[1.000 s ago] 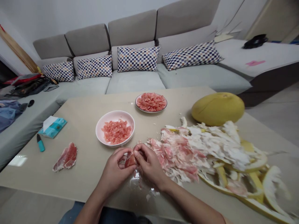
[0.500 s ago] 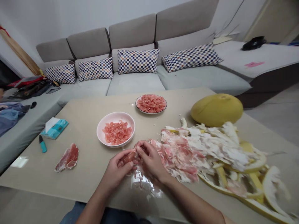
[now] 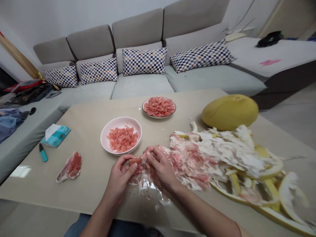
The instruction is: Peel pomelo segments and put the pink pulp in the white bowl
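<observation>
Between the thumb and fingers of my left hand (image 3: 122,171) is a reddish piece of pomelo flesh (image 3: 135,161). My right hand (image 3: 159,164) is closed beside it, pinching pale membrane (image 3: 144,159) at the piece's right end. Just beyond my hands stands a pink bowl (image 3: 105,138) holding loose pomelo pulp (image 3: 122,139). Farther back is a dark-rimmed plate (image 3: 145,113) heaped with more pulp. At the left lies a pomelo segment (image 3: 70,167) with its skin partly on. Peeled membranes (image 3: 190,158) are piled to the right of my right hand.
A whole pomelo (image 3: 229,112) sits at the back right, behind thick rind pieces (image 3: 269,194). On the left are a blue tissue pack (image 3: 56,136) and a teal-handled knife (image 3: 43,154). Small scraps dot the glossy table (image 3: 93,197). A sofa (image 3: 143,87) stands behind.
My hands have drawn slightly apart, the left shifting a little left with the pomelo piece, which now shows more. The whole view has also tilted slightly.
</observation>
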The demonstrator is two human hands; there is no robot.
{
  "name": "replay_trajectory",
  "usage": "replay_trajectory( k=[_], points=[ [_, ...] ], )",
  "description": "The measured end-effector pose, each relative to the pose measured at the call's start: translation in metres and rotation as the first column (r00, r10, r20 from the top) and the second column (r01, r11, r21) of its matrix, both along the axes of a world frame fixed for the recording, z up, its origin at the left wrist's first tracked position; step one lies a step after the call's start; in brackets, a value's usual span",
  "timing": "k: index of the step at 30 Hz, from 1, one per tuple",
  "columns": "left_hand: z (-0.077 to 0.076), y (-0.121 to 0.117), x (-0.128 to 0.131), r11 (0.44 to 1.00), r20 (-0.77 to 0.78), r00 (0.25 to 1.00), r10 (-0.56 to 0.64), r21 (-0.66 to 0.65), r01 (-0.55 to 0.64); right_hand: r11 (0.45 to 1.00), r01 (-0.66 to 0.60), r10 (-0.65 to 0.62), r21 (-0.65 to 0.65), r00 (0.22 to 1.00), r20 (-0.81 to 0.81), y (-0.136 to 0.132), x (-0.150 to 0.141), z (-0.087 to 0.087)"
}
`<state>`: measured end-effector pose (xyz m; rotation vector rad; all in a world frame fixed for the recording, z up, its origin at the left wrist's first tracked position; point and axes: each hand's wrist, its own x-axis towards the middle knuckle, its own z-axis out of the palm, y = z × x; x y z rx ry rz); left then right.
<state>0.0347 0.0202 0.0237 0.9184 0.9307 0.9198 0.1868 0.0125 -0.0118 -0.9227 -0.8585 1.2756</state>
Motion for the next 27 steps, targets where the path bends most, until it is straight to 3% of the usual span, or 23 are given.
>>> replay_trajectory(
  k=[4,10,16,19,23,27],
  points=[
    [0.002,-0.001,-0.001,0.999,0.058,0.998,0.014,-0.032,-0.012,0.999,-0.027,0.025,-0.029,0.997,-0.073,0.001,0.002,0.004],
    [0.002,-0.001,-0.004,0.999,0.095,0.995,0.024,-0.04,-0.02,0.994,-0.084,0.059,-0.068,0.947,-0.316,0.002,0.005,0.009],
    [0.004,-0.002,-0.009,0.999,0.098,0.995,-0.01,0.041,0.006,0.963,-0.257,0.196,-0.076,0.868,-0.457,0.003,0.01,0.016],
    [0.003,-0.003,-0.012,0.992,0.056,0.998,0.005,0.123,-0.012,0.95,-0.308,0.265,-0.056,0.885,-0.384,0.002,0.009,0.013],
    [0.002,-0.003,-0.013,0.969,-0.093,0.994,0.053,0.244,-0.029,0.894,-0.438,0.422,-0.097,0.894,-0.152,-0.001,0.007,0.008],
    [0.003,-0.003,-0.011,0.945,-0.184,0.979,0.088,0.326,-0.023,0.922,-0.381,0.38,-0.07,0.925,-0.027,-0.002,0.005,0.008]
  ],
)
